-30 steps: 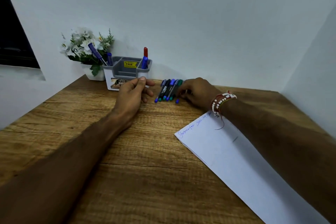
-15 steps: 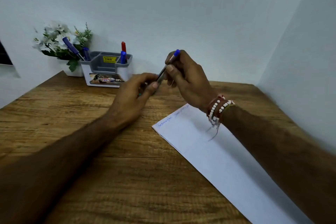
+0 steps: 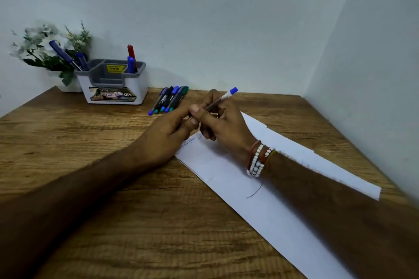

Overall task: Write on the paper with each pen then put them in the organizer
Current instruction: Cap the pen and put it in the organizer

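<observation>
Forearms are stretched across the wooden surface [image 3: 113,188], the right one lying over the white paper [image 3: 283,217], which is set at a slant along the right side. Beaded bracelets [image 3: 258,161] are worn on the right wrist. A short line of handwriting [image 3: 188,142] is seen at the paper's far left corner, just under the hands.

Above that corner the two hands are brought together. A clear-barrelled pen [image 3: 221,98] with a blue end is pinched in the right hand [image 3: 224,124], blue end tilted up and away. The left hand [image 3: 163,138] is set against the pen's lower end; whether a grip is closed on it there, or a cap is being drawn off, cannot be told, since the tip is hidden by the fingers.

A second ago the right hand was laid on the row of loose pens at the back and the left hand was beside the organizer; since then one pen has been lifted and carried over the paper. Picking is therefore judged done, and writing with this pen is judged the step in hand.

Farther back, the remaining loose pens [image 3: 170,99] are left lying side by side, just beside the grey and white organizer [image 3: 113,84], in which a red marker [image 3: 131,52] and some blue pens are already stood. A small artificial plant [image 3: 49,47] is placed behind it against the wall.
</observation>
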